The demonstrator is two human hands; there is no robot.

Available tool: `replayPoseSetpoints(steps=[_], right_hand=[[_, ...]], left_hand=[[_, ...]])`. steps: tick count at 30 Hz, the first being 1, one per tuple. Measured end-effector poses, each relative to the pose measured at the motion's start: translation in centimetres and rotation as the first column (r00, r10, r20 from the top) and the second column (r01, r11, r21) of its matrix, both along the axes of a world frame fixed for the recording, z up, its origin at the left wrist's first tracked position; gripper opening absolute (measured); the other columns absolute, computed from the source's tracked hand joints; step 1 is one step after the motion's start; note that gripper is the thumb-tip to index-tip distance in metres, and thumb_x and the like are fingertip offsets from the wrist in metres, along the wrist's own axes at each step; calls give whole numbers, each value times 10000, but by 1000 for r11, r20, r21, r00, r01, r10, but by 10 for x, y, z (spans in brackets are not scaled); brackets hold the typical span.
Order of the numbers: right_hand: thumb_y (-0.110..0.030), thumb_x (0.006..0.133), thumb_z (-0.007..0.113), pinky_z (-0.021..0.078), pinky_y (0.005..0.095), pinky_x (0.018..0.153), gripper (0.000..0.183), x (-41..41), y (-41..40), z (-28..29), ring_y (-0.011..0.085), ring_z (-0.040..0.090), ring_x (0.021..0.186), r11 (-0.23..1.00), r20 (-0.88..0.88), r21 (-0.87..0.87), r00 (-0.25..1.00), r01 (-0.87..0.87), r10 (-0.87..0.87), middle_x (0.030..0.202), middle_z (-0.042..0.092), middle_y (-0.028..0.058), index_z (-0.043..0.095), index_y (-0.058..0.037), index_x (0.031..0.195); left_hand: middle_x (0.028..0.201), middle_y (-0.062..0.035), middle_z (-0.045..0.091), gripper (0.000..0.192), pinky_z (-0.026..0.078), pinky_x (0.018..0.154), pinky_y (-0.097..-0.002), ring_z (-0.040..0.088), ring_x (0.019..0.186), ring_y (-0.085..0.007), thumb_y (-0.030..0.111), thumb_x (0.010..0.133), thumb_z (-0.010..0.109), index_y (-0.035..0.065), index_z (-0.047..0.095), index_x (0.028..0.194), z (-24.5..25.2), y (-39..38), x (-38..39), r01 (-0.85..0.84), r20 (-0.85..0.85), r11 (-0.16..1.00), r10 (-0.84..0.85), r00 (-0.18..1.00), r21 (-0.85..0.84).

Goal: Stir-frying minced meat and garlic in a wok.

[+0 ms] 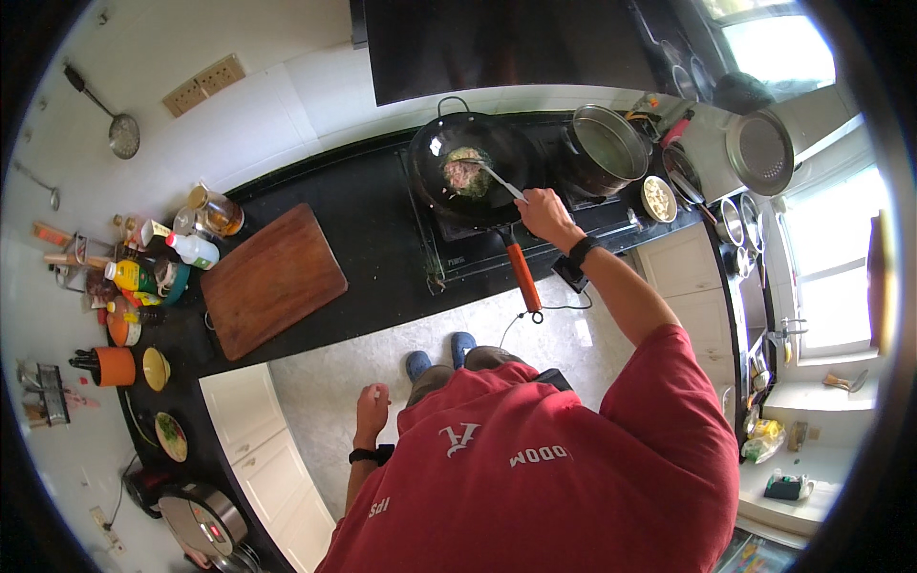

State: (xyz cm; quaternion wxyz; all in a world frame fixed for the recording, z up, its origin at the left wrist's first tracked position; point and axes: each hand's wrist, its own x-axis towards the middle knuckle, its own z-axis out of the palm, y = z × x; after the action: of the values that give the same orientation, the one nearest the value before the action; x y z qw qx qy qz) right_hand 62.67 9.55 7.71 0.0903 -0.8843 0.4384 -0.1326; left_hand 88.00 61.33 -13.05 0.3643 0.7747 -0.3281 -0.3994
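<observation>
My right hand (549,215) grips the handle of a metal spatula (506,183) over a black wok (517,143). The spatula's blade rests in pinkish minced meat (463,166) near the wok's middle, with pale green bits and liquid around it. The wok sits on the left burner of a black gas hob (458,263). Its orange-red handle (523,276) points toward me, just below my right hand, which is not touching it. My left hand (372,408) hangs low by my side, its fingers loosely curled with nothing visible in them.
Right of the wok stands a deep steel pot (609,150), beside a bowl of pale chopped pieces (658,199). A wooden cutting board (276,279) lies left on the black counter (365,215). Bottles (193,251), a knife block (114,366) and a plate of chopped greens (171,436) stand farther left.
</observation>
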Motion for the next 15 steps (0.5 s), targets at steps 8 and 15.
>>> replayPoseSetpoints(steps=[8, 15], right_hand=[[-267, 974, 683, 580, 538, 731, 306, -10, 24, 15, 470, 704, 811, 995, -34, 96, 999, -36, 39, 822, 704, 263, 724, 12, 856], [-285, 986, 665, 578, 526, 776, 277, -50, 61, 38, 440, 705, 871, 997, -139, 71, 990, -26, 36, 896, 703, 235, 717, -14, 956]], left_hand=[[1064, -197, 698, 359, 583, 710, -390, 760, 789, -285, 320, 1076, 598, -22, 697, 1126, -12, 2, 8, 39, -9, 998, -39, 999, -42], [1055, -200, 708, 361, 589, 731, -394, 764, 807, -292, 319, 1069, 609, -23, 709, 1119, -19, -2, 11, 60, -29, 998, -60, 998, -6]])
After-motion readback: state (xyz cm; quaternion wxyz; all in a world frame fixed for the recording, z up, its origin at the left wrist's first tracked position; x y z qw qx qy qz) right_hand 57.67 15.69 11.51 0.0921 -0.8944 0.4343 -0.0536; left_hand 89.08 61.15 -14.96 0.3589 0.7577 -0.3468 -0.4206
